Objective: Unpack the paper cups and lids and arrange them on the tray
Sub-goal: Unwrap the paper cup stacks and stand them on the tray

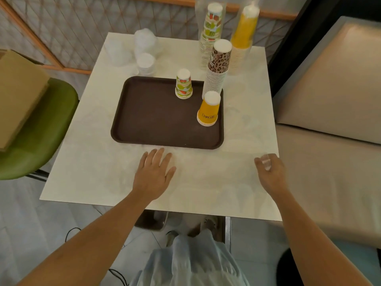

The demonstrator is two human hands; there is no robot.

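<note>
A dark brown tray [148, 120] lies on the white table. On it stand a short upside-down stack of fruit-print cups [183, 84] and a short stack of yellow cups [208, 110]. A tall stack of leopard-print cups [218, 67] stands at the tray's far right corner. Behind it are tall stacks of fruit-print cups [211, 32] and yellow cups [244, 36], both in clear sleeves. White lids [145, 62] sit at the back left beside bagged lids [144, 40]. My left hand [153, 172] rests flat on the table before the tray. My right hand [270, 170] curls round a scrap of clear plastic at the table's right edge.
A green chair [41, 131] with a cardboard box [18, 93] on it stands to the left. A beige cushioned bench [329, 100] runs along the right. A lattice screen [82, 27] backs the table. Cables lie on the floor below.
</note>
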